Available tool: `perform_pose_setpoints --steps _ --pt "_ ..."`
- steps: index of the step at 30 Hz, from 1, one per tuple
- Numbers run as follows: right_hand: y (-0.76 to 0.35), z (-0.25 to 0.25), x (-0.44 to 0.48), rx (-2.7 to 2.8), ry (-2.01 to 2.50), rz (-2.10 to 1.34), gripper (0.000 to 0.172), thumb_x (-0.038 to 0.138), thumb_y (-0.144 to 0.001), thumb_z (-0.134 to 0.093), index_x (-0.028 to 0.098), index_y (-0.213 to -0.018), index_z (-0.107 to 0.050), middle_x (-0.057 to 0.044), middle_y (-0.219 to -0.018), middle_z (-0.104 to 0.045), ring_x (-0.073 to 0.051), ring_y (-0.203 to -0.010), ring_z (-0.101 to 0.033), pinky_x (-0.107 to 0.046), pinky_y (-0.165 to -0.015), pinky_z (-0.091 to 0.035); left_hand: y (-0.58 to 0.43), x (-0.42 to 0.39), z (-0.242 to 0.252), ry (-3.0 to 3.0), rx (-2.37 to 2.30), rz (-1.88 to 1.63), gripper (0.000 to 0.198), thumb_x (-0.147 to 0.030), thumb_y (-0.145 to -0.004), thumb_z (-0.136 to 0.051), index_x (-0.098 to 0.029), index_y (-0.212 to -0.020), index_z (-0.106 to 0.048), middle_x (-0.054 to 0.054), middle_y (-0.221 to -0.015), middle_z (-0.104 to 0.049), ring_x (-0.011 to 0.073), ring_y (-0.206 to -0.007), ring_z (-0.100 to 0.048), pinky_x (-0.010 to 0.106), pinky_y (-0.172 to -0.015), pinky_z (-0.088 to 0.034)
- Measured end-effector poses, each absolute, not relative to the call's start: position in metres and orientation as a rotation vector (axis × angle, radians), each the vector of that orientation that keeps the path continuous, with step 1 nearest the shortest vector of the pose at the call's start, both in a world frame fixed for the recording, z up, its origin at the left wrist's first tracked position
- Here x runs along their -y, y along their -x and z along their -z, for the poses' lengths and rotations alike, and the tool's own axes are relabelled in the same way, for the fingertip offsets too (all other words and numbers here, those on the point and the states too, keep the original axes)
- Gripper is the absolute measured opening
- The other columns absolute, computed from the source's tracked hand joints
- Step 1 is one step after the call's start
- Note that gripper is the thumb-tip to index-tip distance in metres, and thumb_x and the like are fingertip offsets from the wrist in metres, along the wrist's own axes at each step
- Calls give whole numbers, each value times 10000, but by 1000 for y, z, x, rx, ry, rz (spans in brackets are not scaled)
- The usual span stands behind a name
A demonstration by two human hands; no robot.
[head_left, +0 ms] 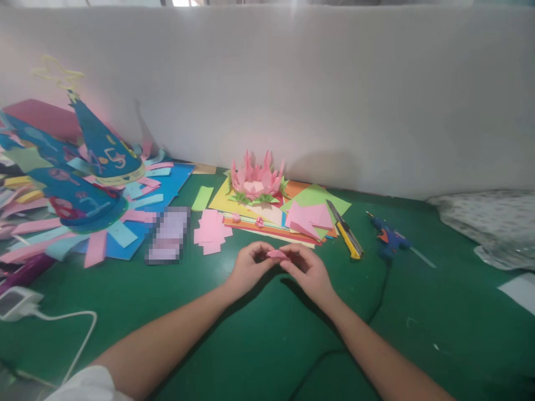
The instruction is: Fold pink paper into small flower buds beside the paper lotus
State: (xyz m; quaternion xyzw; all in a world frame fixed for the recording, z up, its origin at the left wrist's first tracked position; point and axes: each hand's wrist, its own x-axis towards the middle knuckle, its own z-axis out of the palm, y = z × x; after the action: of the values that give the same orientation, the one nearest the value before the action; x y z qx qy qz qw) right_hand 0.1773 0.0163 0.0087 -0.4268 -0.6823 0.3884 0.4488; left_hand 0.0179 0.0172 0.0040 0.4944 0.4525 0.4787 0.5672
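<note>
Between my two hands is a small folded piece of pink paper [276, 254], pinched at both ends above the green table. My left hand [251, 268] grips its left end with thumb and fingers. On the other end, my right hand [308, 268] closes in the same kind of pinch. Just beyond the fingers lie small folded pink paper pieces [259, 222] on a stack of coloured sheets [284, 233]. Behind them stands a pink paper lotus [257, 181] with green leaves. Loose pink paper rectangles [209, 229] rest left of the stack.
Blue cone paper hats [106, 139] with pastel strips crowd the left side. A blurred-out phone-shaped item [169, 235] lies near them. To the right are a yellow utility knife [348, 236] and a blue glue gun [390, 234] with its cord. A white charger [19, 303] sits at lower left.
</note>
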Motion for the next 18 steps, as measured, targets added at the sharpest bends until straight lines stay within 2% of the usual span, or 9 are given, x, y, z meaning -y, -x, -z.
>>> perform_pose_setpoints --steps 3,6,10,13,18 --pt "-176 -8 -16 1788 1033 -811 76 231 -808 -582 218 -853 -642 -45 -828 -632 -184 -782 -586 -324 -715 -486 -17 -18 -4 -1250 -1081 -1152 151 -272 -676 -678 -148 -732 -612 26 -745 -606 114 -666 -525 226 -623 -396" --pt "-177 -7 -16 1812 1016 -671 83 174 -805 -577 225 -808 -642 -27 -780 -611 -170 -749 -580 -308 -695 -470 -16 -19 -3 -1360 -1133 -1257 114 -211 -641 -689 -156 -712 -618 22 -828 -556 85 -643 -473 201 -575 -367" --pt "-178 -6 -16 1859 991 -572 155 118 -800 -557 237 -798 -656 -28 -806 -596 -165 -773 -580 -304 -701 -463 -16 -20 -1 -1278 -1149 -1251 196 -145 -637 -658 -164 -804 -556 -44 -673 -446 50 -529 -377 173 -497 -309" --pt "-178 -6 -15 1874 979 -543 165 125 -810 -546 242 -826 -660 -34 -832 -596 -167 -794 -584 -310 -711 -473 -18 -20 1 -1147 -1049 -1204 263 -118 -641 -632 -171 -849 -480 -52 -663 -481 56 -553 -441 168 -512 -341" --pt "-177 -6 -14 1910 975 -503 121 191 -789 -611 240 -889 -658 -43 -860 -618 -181 -820 -593 -324 -733 -481 -20 -21 2 -956 -876 -1276 320 -101 -587 -686 -172 -751 -421 -47 -721 -526 63 -658 -517 173 -601 -402"
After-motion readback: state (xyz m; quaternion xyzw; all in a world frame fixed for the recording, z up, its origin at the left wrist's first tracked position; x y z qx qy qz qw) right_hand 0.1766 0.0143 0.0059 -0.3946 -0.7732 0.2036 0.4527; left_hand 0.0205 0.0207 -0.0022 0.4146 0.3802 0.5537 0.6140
